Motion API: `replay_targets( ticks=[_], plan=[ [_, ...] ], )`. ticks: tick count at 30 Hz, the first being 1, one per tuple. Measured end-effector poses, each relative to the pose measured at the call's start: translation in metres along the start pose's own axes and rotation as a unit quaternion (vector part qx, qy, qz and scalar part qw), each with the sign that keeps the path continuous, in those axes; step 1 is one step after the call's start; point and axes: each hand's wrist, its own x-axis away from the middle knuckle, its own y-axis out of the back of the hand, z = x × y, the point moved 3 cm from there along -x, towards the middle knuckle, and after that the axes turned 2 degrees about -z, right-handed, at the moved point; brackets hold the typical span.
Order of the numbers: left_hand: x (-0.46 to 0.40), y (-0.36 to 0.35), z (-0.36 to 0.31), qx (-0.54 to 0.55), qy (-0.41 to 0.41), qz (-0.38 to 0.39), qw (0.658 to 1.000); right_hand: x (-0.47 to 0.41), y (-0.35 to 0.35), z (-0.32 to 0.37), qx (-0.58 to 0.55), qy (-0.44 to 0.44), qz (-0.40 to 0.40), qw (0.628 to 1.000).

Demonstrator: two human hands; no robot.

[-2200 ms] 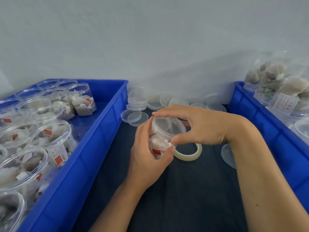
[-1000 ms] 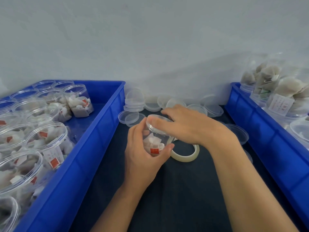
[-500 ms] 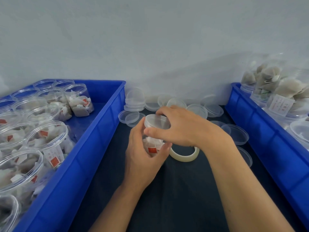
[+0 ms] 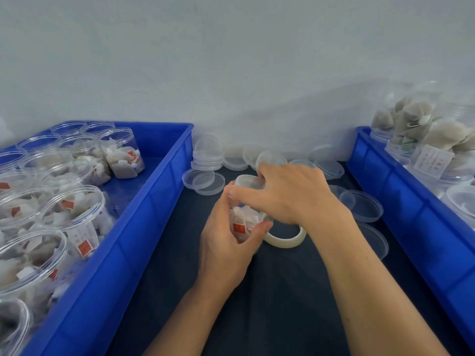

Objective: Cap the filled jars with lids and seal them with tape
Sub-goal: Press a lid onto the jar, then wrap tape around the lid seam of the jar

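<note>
A small clear jar point(image 4: 243, 223) filled with white tea bags with red tags stands tilted over the dark mat in the middle. My left hand point(image 4: 226, 242) grips its body from the near side. On top sits a clear lid point(image 4: 248, 181), and my right hand point(image 4: 288, 195) grips that lid from above with thumb and fingers around its rim. A roll of clear tape point(image 4: 288, 238) lies flat on the mat just right of the jar, partly hidden under my right wrist.
A blue crate point(image 4: 144, 227) on the left holds several open filled jars point(image 4: 74, 217). Another blue crate point(image 4: 401, 201) on the right holds capped jars point(image 4: 434, 150). Loose clear lids point(image 4: 208, 181) lie stacked and scattered along the wall and beside my right arm.
My right hand has turned on the lid, its fingers shifting around the rim. The jar has tipped a little away from me in my left hand.
</note>
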Motion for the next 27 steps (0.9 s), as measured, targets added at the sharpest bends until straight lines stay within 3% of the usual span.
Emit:
replay_targets(
  ticks=[7, 13, 16, 20, 23, 27],
  plan=[
    [-0.004, 0.01, 0.003, 0.012, 0.029, -0.091, 0.995, -0.003, 0.005, -0.012, -0.079, -0.018, 0.045, 0.996],
    [-0.01, 0.014, 0.016, 0.005, 0.049, -0.121, 0.991, -0.002, -0.023, -0.037, -0.016, -0.044, 0.256, 0.966],
    [-0.01, 0.013, 0.017, -0.004, 0.048, -0.11, 0.993, 0.0, -0.045, -0.031, 0.037, -0.026, 0.309, 0.95],
    [-0.011, 0.014, 0.019, -0.024, 0.048, -0.094, 0.994, -0.001, -0.055, -0.028, 0.055, -0.014, 0.302, 0.952],
    [-0.01, 0.016, 0.015, -0.035, 0.037, -0.105, 0.993, -0.002, -0.038, -0.03, -0.009, -0.02, 0.259, 0.965],
    [-0.008, 0.019, -0.008, -0.114, -0.076, -0.166, 0.977, 0.004, -0.004, -0.034, -0.137, -0.009, 0.256, 0.957]
  ],
)
